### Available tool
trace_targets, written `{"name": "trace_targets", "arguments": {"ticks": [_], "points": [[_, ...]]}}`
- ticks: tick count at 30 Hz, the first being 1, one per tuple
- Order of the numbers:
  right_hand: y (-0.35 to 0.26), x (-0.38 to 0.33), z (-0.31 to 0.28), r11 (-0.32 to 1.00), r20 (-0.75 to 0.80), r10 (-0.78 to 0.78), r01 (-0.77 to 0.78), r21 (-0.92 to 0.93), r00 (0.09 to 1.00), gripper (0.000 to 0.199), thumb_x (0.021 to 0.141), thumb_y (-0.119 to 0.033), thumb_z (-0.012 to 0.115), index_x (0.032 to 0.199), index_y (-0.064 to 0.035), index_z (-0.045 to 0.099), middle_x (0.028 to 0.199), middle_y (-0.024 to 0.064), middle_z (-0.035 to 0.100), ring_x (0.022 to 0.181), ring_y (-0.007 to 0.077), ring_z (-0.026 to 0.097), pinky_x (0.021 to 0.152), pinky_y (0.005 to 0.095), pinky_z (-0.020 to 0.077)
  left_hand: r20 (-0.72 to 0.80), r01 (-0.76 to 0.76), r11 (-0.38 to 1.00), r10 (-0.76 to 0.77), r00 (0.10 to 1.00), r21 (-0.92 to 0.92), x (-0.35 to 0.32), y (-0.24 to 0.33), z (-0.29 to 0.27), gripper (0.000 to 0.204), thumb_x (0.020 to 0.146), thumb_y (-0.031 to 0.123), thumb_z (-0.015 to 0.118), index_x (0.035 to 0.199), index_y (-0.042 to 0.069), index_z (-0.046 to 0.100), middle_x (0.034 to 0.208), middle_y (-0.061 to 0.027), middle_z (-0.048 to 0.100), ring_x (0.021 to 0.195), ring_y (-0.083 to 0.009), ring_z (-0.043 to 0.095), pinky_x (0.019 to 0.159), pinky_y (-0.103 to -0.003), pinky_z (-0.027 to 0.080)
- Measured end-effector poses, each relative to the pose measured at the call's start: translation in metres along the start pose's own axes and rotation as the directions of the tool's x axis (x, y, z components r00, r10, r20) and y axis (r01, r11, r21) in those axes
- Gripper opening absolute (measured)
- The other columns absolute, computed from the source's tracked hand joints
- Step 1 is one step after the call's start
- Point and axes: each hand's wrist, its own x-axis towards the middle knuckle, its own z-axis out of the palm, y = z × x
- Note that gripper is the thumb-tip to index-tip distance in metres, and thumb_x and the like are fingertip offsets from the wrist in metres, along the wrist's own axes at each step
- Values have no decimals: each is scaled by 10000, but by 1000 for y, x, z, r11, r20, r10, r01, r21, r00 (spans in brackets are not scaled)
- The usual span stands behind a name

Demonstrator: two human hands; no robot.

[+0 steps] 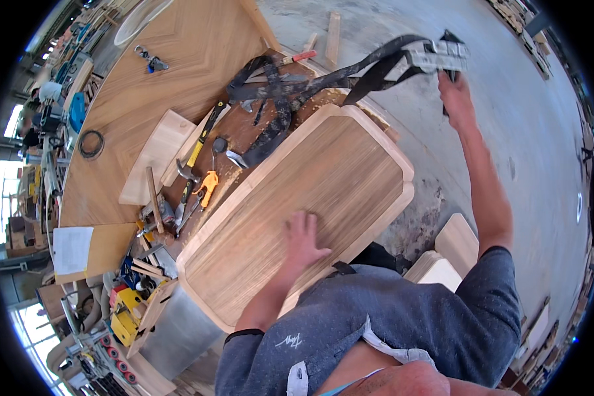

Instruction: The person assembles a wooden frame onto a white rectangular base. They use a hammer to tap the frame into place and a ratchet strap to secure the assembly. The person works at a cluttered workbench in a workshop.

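Note:
My left hand (302,241) lies palm down with its fingers spread on a wooden panel (340,171). The panel has a darker striped middle and a pale wooden border with cut corners. Far to the right, my right hand (457,99) is raised and wrapped round the handle of a metal ratchet buckle (435,56). From the buckle a dark webbing strap (330,80) runs left past the panel's far edge. Loose loops of it lie heaped on the workbench (244,155).
Left of the panel lie a claw hammer (204,135), a yellow plastic tool (208,187) and a curved pale board (158,155). Beyond stands a large herringbone wood surface (198,49). Cut wooden pieces (457,244) stand low beside my right side, above the grey floor (541,198).

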Motion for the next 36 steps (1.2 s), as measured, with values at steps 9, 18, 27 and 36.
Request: {"name": "trace_targets", "arguments": {"ticks": [9,18,27,36], "points": [[-21,86,30,983,37,177,-178,40,984,495,952,-328,622,1218,85,560,1010,157,648,945,211,570,854,399,459,-15,-647,741,659,752,179,124,161,15,1111,669,584,815,1542,105,321,1613,-195,199,1528,-325,135,1197,-643,109],[46,107,31,886,115,265,-289,363,957,279,943,-256,659,985,-8,539,797,46,568,609,126,505,527,293,424,222,-640,639,612,759,426,253,266,-14,949,699,700,727,1359,36,569,1440,-153,454,1376,-327,346,1128,-597,235],[128,136,-18,842,50,414,-403,360,909,198,984,-214,616,986,-38,525,795,23,538,613,98,507,494,267,423,500,-682,623,481,720,383,300,292,1,893,670,784,703,1214,76,695,1180,-89,645,1158,-240,523,1016,-442,330],[230,168,-169,829,-310,477,-304,469,822,223,1031,-222,551,928,-28,591,725,49,563,592,131,530,531,291,470,432,-700,609,554,711,372,279,302,-33,914,656,800,700,1185,54,702,1185,-94,648,1156,-244,528,981,-426,336]]}}
